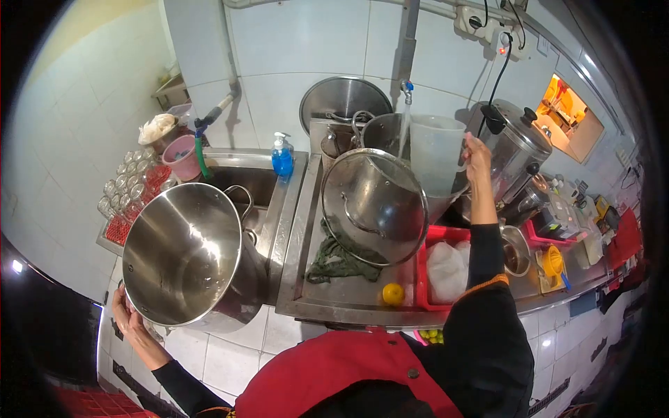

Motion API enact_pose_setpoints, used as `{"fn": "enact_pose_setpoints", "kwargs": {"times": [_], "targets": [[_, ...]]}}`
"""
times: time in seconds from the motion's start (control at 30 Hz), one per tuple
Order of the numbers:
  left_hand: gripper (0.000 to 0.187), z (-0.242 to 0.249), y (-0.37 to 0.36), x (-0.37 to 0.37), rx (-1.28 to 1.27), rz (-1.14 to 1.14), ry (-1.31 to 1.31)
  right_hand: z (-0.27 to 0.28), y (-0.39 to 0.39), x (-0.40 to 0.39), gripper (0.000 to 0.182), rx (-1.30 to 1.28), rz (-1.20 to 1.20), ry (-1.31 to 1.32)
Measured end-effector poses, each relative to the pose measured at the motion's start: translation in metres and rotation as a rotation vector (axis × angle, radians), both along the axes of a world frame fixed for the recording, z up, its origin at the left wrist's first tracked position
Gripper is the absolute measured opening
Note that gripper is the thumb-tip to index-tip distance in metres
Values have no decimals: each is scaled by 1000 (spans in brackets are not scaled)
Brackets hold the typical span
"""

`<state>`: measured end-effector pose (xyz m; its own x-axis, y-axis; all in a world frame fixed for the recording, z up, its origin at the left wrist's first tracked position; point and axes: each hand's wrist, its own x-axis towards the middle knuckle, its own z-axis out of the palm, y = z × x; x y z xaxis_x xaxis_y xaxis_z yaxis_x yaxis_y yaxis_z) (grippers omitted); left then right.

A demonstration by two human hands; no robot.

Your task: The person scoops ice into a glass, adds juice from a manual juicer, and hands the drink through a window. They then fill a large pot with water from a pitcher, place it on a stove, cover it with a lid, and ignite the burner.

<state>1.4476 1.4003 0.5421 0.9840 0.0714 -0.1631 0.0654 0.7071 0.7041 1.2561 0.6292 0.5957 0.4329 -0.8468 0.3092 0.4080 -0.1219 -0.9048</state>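
Note:
My left hand grips the lower left side of a large steel pot, which is tilted with its open mouth towards me at the sink's front edge. At the right, my right hand is closed on the handle of a translucent plastic jug. Water runs from the blue-handled tap just left of the jug, in front of a second steel pot. A glass lid leans upright before that pot, over a dark green cloth.
Upturned glasses stand on a red rack at the left, by a pink tub. A blue soap bottle is behind the sink. A red basket, yellow fruit and steel urn are right.

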Motion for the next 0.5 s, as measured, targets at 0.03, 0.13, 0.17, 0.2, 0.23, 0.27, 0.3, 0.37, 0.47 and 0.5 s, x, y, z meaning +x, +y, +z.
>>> {"fn": "enact_pose_setpoints", "kwargs": {"times": [0.03,0.13,0.17,0.2,0.23,0.27,0.3,0.37,0.47,0.5], "targets": [[16,0,0,0,4,-9,4,6,4,-3,21,18,-32,-56],[8,-10,8,7,4,17,-30,24,13,-13,21,37,-17,-168],[8,-11,10,7,3,14,-33,28,10,-13,22,29,-24,-199],[8,-12,11,8,-13,15,-36,33,10,-16,22,26,-27,-201],[8,-11,10,7,-30,17,-37,44,18,-19,20,22,-32,-264],[8,-10,9,6,-33,16,-37,51,22,-21,19,18,-36,-326],[7,-9,8,4,-47,24,-19,55,17,-23,20,-21,-30,-337],[7,-11,11,5,-62,32,4,72,24,-28,21,-24,-31,-352],[7,-17,17,8,-67,-38,-35,100,40,-34,24,-49,-87,-351],[9,-13,14,6,-41,-41,-19,107,43,-36,24,-74,-75,-359]]}}
